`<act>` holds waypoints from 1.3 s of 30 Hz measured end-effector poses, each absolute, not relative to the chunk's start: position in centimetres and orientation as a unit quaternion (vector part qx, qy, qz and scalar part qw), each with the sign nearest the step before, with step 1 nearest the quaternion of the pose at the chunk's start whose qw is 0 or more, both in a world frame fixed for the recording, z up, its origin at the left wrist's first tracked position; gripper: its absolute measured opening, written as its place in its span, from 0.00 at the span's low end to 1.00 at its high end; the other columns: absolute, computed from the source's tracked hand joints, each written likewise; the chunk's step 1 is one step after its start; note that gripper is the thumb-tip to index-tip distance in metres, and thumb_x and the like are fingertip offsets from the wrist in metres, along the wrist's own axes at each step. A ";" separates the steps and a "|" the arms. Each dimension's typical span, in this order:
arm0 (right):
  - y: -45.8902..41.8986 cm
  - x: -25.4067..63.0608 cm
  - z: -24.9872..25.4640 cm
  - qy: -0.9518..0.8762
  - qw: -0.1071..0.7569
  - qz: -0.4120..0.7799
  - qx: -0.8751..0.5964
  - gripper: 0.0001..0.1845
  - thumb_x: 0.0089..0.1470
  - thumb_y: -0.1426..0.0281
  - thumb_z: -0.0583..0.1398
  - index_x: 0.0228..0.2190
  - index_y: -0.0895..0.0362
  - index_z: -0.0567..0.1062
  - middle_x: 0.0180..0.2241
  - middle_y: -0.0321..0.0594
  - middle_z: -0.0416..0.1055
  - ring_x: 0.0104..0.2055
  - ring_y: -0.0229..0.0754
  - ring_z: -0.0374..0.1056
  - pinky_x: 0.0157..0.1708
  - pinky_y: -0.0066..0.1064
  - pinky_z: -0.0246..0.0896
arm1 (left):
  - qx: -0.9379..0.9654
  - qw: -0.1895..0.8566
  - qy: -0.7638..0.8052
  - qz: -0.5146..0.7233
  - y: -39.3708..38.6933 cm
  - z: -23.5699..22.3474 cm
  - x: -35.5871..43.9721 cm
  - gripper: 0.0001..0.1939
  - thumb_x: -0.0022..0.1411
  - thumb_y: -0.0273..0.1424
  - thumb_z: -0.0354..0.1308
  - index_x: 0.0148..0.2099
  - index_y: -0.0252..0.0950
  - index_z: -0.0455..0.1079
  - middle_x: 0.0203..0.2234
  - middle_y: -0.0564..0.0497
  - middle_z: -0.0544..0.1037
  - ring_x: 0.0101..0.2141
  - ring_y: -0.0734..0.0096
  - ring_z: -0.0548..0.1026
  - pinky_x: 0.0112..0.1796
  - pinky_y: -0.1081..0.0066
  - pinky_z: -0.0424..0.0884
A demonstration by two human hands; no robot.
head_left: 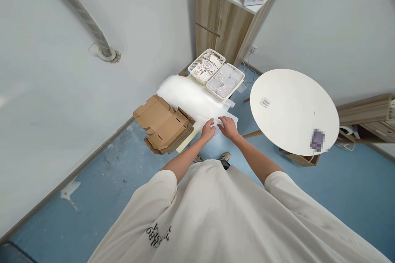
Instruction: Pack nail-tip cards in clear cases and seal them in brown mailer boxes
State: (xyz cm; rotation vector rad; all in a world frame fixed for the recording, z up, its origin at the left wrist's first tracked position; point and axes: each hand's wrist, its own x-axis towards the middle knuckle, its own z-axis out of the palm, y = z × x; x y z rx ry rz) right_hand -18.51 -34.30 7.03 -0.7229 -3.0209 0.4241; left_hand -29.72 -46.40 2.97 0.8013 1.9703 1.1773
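A stack of thin white packing sheets [191, 96] lies in front of me, its near right edge lifted and slightly crumpled. My left hand [208, 130] is closed, pinching the sheet's near edge with thumb and fingertips. Close beside it on the right, my right hand [228, 128] has its fingers curled over the same edge and grips the thin material. Just left of the sheets is a pile of flat brown cardboard boxes [166, 127], unfolded. How many sheets my fingers hold is too fine to make out.
Behind the sheets stand a white basket [190, 70] of printed cards and another basket [226, 98] of clear-wrapped pieces. A round white table [293, 107] at right bears a small card [265, 102] and a blurred item. A wooden cabinet [222, 10] stands at the back.
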 end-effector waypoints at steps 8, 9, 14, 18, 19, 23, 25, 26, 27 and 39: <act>-28.4 -15.2 9.9 -0.953 0.054 0.108 -0.278 0.19 0.62 0.76 0.51 0.49 0.56 0.75 0.47 0.49 0.72 0.48 0.52 0.64 0.46 0.39 0.55 | 0.350 0.233 0.805 0.418 -43.5 7.3 -26.9 0.31 0.64 0.25 0.53 0.69 0.40 0.57 0.51 0.43 0.74 0.46 0.64 0.76 0.52 0.62 0.72; -27.6 -14.6 10.2 -0.951 0.066 0.109 -0.280 0.18 0.63 0.76 0.50 0.49 0.56 0.75 0.46 0.49 0.72 0.48 0.52 0.64 0.46 0.38 0.55 | 0.336 0.219 0.819 0.411 -42.9 7.7 -26.8 0.32 0.65 0.27 0.53 0.70 0.41 0.55 0.50 0.44 0.73 0.45 0.65 0.76 0.51 0.63 0.72; -23.1 -10.6 12.1 -0.943 0.110 0.116 -0.291 0.17 0.64 0.74 0.49 0.47 0.56 0.74 0.46 0.48 0.72 0.48 0.52 0.64 0.46 0.39 0.56 | 0.294 0.186 0.860 0.373 -38.9 9.6 -25.3 0.33 0.67 0.27 0.51 0.71 0.44 0.52 0.45 0.47 0.74 0.45 0.63 0.75 0.48 0.64 0.70; -19.1 -5.9 13.6 -0.931 0.136 0.114 -0.318 0.17 0.65 0.74 0.48 0.47 0.55 0.74 0.46 0.48 0.73 0.49 0.52 0.64 0.48 0.40 0.56 | 0.376 0.073 0.883 0.271 -35.7 11.7 -22.7 0.24 0.66 0.29 0.54 0.63 0.43 0.66 0.53 0.39 0.70 0.55 0.48 0.67 0.55 0.52 0.62; -18.0 -4.5 13.9 -0.927 0.145 0.113 -0.326 0.18 0.65 0.74 0.48 0.48 0.55 0.74 0.46 0.48 0.73 0.49 0.52 0.64 0.48 0.40 0.56 | 0.406 0.054 0.877 0.252 -34.8 12.2 -22.1 0.24 0.66 0.29 0.55 0.64 0.42 0.66 0.56 0.38 0.68 0.57 0.46 0.65 0.56 0.50 0.60; -14.1 1.5 15.2 -0.905 0.165 0.104 -0.378 0.19 0.65 0.73 0.48 0.49 0.54 0.74 0.47 0.48 0.73 0.50 0.53 0.65 0.49 0.41 0.56 | 0.490 0.050 0.842 0.219 -29.9 13.7 -20.3 0.24 0.62 0.24 0.55 0.60 0.42 0.68 0.58 0.39 0.69 0.59 0.45 0.62 0.56 0.49 0.56; -12.5 4.6 15.4 -0.891 0.166 0.099 -0.410 0.19 0.65 0.73 0.48 0.50 0.54 0.74 0.47 0.48 0.73 0.50 0.53 0.65 0.49 0.41 0.56 | 0.524 0.076 0.824 0.202 -26.9 14.0 -19.7 0.19 0.63 0.23 0.53 0.53 0.43 0.72 0.51 0.40 0.74 0.56 0.47 0.65 0.55 0.50 0.57; -11.8 6.0 15.4 -0.885 0.165 0.095 -0.426 0.19 0.65 0.74 0.49 0.50 0.54 0.74 0.47 0.48 0.73 0.50 0.53 0.65 0.49 0.41 0.56 | 0.547 0.084 0.808 0.200 -25.5 14.1 -19.3 0.17 0.63 0.23 0.52 0.51 0.43 0.73 0.49 0.41 0.75 0.55 0.48 0.66 0.54 0.50 0.57; -11.2 7.5 15.2 -0.878 0.163 0.091 -0.440 0.19 0.65 0.74 0.49 0.50 0.54 0.74 0.48 0.48 0.73 0.50 0.52 0.65 0.49 0.41 0.56 | 0.566 0.089 0.795 0.198 -24.1 14.1 -18.9 0.16 0.64 0.23 0.52 0.50 0.43 0.74 0.47 0.41 0.75 0.55 0.48 0.66 0.54 0.51 0.57; -5.2 16.2 11.7 -0.798 0.102 0.068 -0.590 0.15 0.66 0.72 0.50 0.47 0.55 0.74 0.47 0.49 0.73 0.49 0.52 0.66 0.46 0.38 0.57 | 0.682 0.125 0.698 0.177 -9.1 12.2 -15.0 0.13 0.69 0.25 0.49 0.50 0.42 0.70 0.46 0.42 0.75 0.51 0.52 0.69 0.51 0.56 0.61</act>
